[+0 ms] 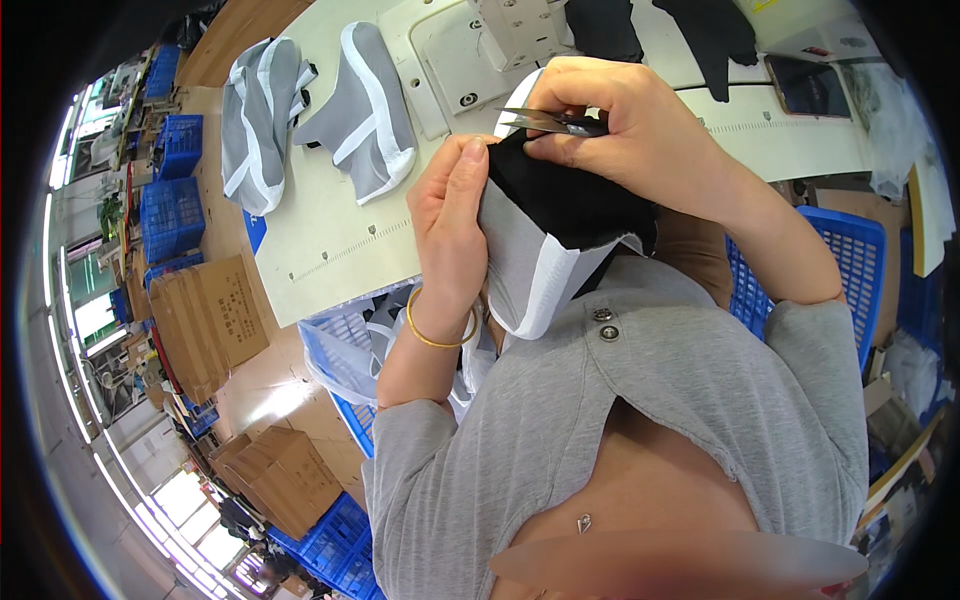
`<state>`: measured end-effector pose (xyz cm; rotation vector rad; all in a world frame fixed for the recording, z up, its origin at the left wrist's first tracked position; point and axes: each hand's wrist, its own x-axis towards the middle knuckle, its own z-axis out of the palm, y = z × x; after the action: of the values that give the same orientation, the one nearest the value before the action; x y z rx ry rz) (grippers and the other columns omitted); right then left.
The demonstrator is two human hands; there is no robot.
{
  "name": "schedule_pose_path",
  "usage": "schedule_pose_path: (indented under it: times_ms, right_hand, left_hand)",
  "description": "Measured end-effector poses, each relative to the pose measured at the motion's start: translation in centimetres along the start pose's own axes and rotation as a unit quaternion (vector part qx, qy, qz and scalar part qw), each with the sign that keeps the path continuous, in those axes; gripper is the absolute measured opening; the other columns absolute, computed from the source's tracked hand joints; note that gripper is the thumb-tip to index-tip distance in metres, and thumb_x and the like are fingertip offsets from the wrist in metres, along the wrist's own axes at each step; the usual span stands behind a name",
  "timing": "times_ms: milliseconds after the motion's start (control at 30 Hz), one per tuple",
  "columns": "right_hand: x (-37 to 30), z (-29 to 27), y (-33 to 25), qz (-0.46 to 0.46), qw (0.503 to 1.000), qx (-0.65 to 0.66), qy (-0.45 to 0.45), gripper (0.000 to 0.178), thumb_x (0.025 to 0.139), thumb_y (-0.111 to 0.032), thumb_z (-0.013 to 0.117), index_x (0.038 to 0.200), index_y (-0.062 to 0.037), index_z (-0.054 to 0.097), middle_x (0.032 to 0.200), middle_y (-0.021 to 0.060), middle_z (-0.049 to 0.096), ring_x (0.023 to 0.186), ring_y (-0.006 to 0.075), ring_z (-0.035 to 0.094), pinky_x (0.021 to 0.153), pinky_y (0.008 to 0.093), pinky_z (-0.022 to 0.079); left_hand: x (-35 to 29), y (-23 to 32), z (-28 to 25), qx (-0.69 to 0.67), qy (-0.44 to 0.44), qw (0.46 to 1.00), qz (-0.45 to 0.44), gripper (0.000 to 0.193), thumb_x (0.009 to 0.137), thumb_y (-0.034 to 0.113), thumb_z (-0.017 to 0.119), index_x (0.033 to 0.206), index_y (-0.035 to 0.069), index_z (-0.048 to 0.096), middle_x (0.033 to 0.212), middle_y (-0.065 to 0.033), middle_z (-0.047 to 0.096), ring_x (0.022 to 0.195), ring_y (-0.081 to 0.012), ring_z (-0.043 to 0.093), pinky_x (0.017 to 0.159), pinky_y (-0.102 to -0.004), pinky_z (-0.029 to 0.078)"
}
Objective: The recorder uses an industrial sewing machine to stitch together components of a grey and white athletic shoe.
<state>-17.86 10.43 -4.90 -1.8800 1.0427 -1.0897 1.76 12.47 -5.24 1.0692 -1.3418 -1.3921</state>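
My left hand [452,215], a gold bangle at its wrist, pinches the edge of a sewn fabric piece [518,262] between thumb and fingers. This piece is grey outside with white binding, and black cloth shows at its opening. My right hand [640,125] is closed around small metal thread snips [545,121], their blades pointing left above the black cloth. Its thumb and fingertips come close to the cloth's upper edge; whether they also grip it I cannot tell. The piece hangs between both hands, in front of my chest.
A sewing machine [515,32] stands at the table's far side. Two grey pieces with white binding [375,110] lie left on the table [330,240]. Black cloth pieces [705,35] and a phone [808,87] lie at far right. Blue baskets [838,250] flank me; cardboard boxes [205,325] stand left.
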Motion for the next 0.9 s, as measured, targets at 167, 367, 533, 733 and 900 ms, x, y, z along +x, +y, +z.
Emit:
schedule_pose_path:
  times_ms: [167,367,533,733,900]
  right_hand:
    - [0.0,-0.1,-0.1,0.009,1.0,-0.023,-0.002,0.022,0.078,-0.013,0.073,0.09,0.0035,0.065,0.082,0.0165,0.065,0.077,0.0292,0.063,0.071,0.0361,0.049]
    - [0.1,-0.1,0.1,-0.003,0.999,-0.032,0.005,0.022,0.078,-0.013,0.072,0.092,0.0034,0.066,0.084,0.0164,0.066,0.077,0.029,0.064,0.071,0.0361,0.05]
    - [-0.3,-0.8,-0.1,0.073,0.997,0.037,-0.001,0.018,0.08,-0.011,0.072,0.091,0.0018,0.068,0.079,0.0098,0.068,0.072,0.016,0.063,0.068,0.0292,0.049]
    - [-1.3,-1.3,0.9,0.115,0.987,0.111,0.023,0.009,0.084,-0.008,0.069,0.089,-0.0006,0.069,0.077,0.002,0.067,0.074,0.0085,0.06,0.07,0.0252,0.047]
    - [-1.4,-1.1,1.0,0.111,0.989,0.086,0.048,0.011,0.085,-0.011,0.07,0.088,-0.0004,0.068,0.076,0.0027,0.066,0.073,0.0087,0.059,0.07,0.0253,0.047]
  left_hand:
    - [0.2,-0.3,0.0,0.003,-0.001,1.0,0.007,0.028,0.103,0.019,0.047,0.099,-0.002,0.064,0.082,0.0027,0.058,0.076,-0.0028,0.047,0.07,-0.0183,0.038]
    - [0.1,-0.9,0.3,0.013,0.017,1.0,0.01,0.014,0.098,0.012,0.059,0.1,-0.001,0.063,0.078,0.0043,0.058,0.068,-0.0015,0.044,0.06,-0.0172,0.035]
    - [-0.2,-1.0,0.3,0.06,0.038,0.996,0.045,0.014,0.097,0.012,0.061,0.099,-0.001,0.063,0.077,0.0049,0.057,0.067,-0.0012,0.044,0.059,-0.0168,0.034]
    - [-0.4,-1.1,0.4,0.068,0.05,0.995,0.062,0.013,0.097,0.012,0.062,0.097,-0.001,0.064,0.075,0.0059,0.056,0.067,-0.0014,0.043,0.059,-0.0174,0.034]
    - [-0.4,-1.0,0.4,0.061,0.058,0.995,0.046,0.013,0.097,0.012,0.062,0.097,-0.001,0.064,0.074,0.0061,0.056,0.067,-0.0013,0.043,0.059,-0.0173,0.033]
